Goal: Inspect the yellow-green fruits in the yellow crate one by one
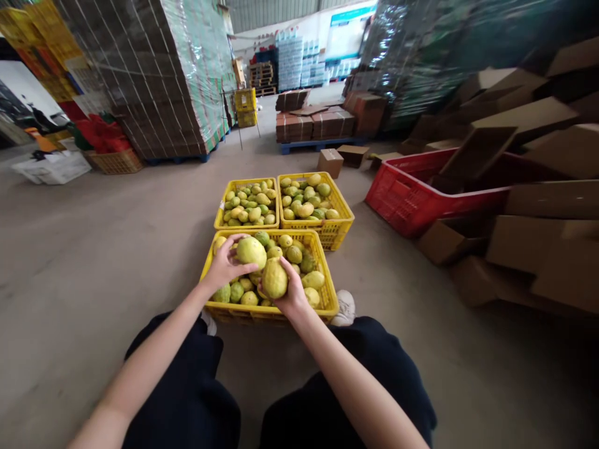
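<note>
Grey floor [116, 249] bears a fruit-filled yellow plastic crate [253, 315]; over it, the left hand [226, 266] clasps a round yellow-green fruit [251, 251], the right hand [291, 293] a bumpy yellow-green fruit [274, 279].

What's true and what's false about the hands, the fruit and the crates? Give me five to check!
1. The left hand holds a fruit, and the right hand holds another. True.
2. Three yellow crates have fruit in them. True.
3. All the fruit is bright red. False: the fruit is yellow and green.
4. Cardboard pokes out of the red crate. True.
5. The red crate is left of the yellow crates. False: it is on their right.
</note>
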The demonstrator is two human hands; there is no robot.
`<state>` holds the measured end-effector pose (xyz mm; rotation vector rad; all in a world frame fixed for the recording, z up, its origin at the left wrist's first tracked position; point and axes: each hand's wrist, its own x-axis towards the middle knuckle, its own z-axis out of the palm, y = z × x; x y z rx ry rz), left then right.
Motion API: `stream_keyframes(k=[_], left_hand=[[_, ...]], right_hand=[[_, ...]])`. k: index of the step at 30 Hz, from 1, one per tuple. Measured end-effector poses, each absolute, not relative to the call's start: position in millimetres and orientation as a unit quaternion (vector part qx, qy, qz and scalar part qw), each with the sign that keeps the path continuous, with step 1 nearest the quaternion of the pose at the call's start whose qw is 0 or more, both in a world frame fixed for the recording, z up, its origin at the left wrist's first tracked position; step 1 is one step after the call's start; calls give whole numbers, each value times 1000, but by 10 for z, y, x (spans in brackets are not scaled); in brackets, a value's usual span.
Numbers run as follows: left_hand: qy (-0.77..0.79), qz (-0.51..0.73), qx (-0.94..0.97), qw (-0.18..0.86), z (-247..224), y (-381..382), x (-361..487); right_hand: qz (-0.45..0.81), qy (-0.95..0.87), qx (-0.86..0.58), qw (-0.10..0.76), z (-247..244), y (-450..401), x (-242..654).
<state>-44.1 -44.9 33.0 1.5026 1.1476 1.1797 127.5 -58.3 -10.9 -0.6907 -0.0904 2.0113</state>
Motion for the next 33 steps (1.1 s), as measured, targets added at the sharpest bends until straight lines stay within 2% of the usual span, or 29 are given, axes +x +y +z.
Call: stream_keyframes(k=[3,7,17,24,33], left_hand=[[457,527,523,490,121,-431,-257],[471,532,426,560,-49,-470,-274],[363,522,195,747,193,-454,-286],[336,554,108,754,220,-388,-130],[270,527,236,770,201,-417,-176]], right_hand=[[810,-14,-299,504,-135,-600,1283],[792,-15,-325,517,-82,-554,1356],[764,-98,-312,556,55,-456,1476],[791,-129,-313,509,-4,-453,1372],[803,-214,-278,482,-133,-430,1332]])
